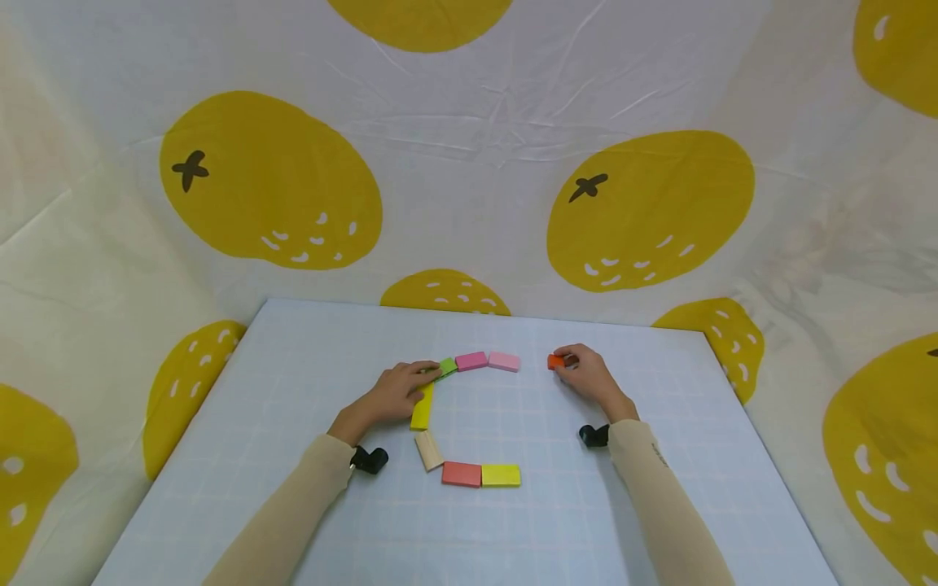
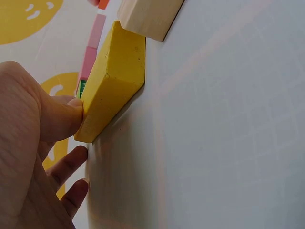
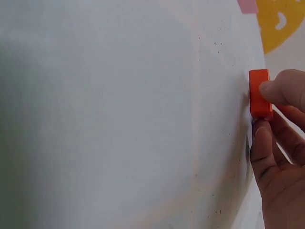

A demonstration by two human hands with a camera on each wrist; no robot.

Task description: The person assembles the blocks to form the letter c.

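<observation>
My left hand (image 1: 398, 392) rests at the upper left of a curved row of blocks. Its thumb touches the end of a yellow block (image 2: 112, 76), and a finger reaches over a green block (image 1: 448, 368), which the hand partly covers. The other fingers are spread loosely near the tabletop. Farther right, my right hand (image 1: 589, 376) pinches an orange block (image 3: 259, 93) between thumb and fingers, at the tabletop. A gap separates it from the light pink block (image 1: 504, 361), which lies beside a darker pink block (image 1: 471, 361).
Below the upper yellow block, the row continues with a plain wooden block (image 1: 428, 451), a red block (image 1: 462, 474) and another yellow block (image 1: 501, 476). The pale checked tabletop (image 1: 557, 529) meets a fruit-patterned cloth (image 1: 469, 163) at its back edge.
</observation>
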